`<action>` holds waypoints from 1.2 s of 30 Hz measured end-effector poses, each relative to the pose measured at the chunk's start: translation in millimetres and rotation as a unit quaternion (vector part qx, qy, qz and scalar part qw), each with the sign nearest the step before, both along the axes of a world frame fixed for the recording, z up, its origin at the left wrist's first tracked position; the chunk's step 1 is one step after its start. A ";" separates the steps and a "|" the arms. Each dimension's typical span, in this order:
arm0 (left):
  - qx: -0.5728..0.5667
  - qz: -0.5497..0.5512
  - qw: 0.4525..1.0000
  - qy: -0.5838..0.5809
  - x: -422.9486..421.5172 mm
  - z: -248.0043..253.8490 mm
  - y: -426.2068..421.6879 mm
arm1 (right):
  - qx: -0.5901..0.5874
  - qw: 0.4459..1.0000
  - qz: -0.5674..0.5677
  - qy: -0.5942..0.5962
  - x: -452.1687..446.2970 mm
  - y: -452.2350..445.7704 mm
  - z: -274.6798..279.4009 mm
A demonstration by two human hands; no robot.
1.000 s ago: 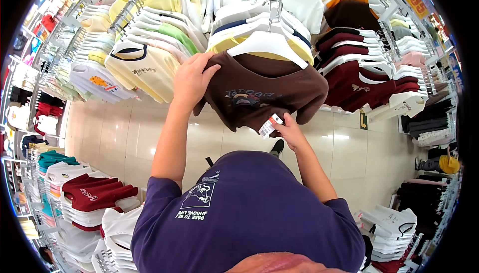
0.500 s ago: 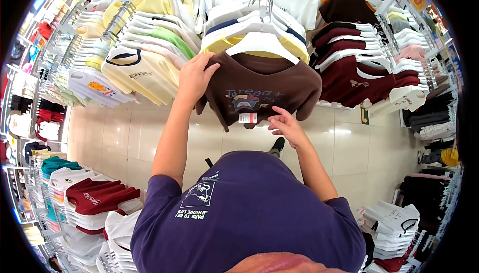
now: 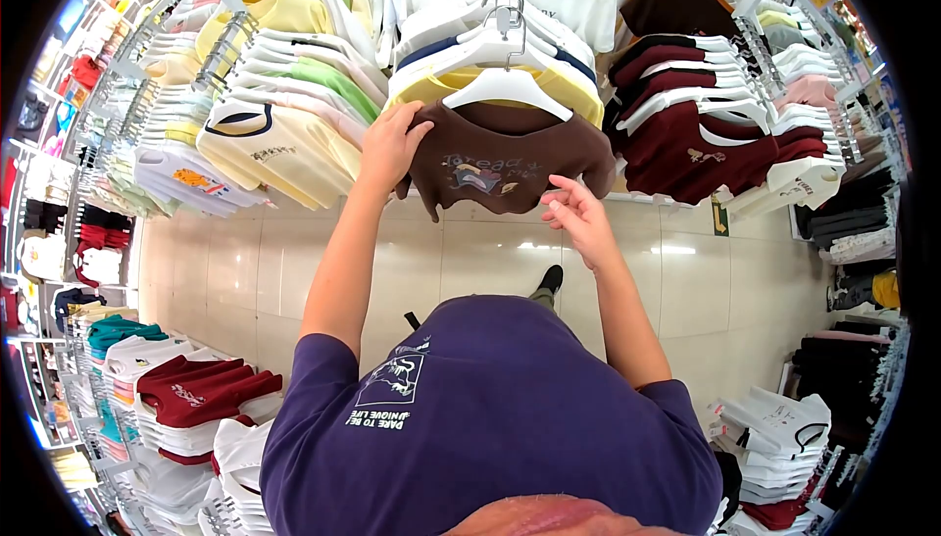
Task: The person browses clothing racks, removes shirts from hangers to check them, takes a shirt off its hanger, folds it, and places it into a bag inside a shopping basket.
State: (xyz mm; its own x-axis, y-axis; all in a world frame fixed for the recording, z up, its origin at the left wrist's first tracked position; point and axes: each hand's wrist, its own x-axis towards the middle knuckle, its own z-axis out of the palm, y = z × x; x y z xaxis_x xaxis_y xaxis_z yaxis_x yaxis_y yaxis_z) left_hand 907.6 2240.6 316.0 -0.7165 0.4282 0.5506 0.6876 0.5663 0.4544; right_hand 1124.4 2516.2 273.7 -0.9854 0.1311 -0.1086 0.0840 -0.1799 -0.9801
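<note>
A brown shirt [image 3: 510,159] with a printed front hangs on a white hanger [image 3: 507,91] at the front of the middle rack. My left hand [image 3: 394,144] pinches the shirt's shoulder at its left side. Near the shirt's lower right edge is my right hand [image 3: 578,215], its fingers apart and holding nothing. Whether a fingertip touches the cloth cannot be made out. Behind the brown shirt hang a yellow shirt [image 3: 586,95] and several white ones. The price tag is not visible.
Cream shirts [image 3: 284,152] hang on the rack to the left, dark red shirts [image 3: 691,156] to the right. Stacks of folded-looking garments, one with a dark red top [image 3: 201,389], stand at lower left. White shirts [image 3: 774,423] are at lower right. Pale floor tiles [image 3: 392,262] show between.
The right hand has let go of the white tag and moved slightly right and up. The tag has gone out of sight, and the shirt's hem has swung back toward the rack.
</note>
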 end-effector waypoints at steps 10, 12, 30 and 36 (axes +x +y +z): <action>-0.064 0.059 0.994 0.071 -17.8 -16.8 1.4 | 0.001 0.999 0.012 -0.030 12.2 -5.3 -2.9; -0.067 0.072 0.992 0.075 -9.6 -21.3 -4.8 | -0.003 0.999 0.013 -0.036 15.5 -5.8 -5.8; -0.368 0.192 0.676 -0.609 291.6 -329.4 -282.9 | 0.473 0.843 0.218 -0.133 46.2 1.8 -212.8; -0.190 0.258 0.729 -0.605 332.4 -374.5 -323.4 | 0.460 0.763 0.364 -0.270 80.8 18.7 -295.8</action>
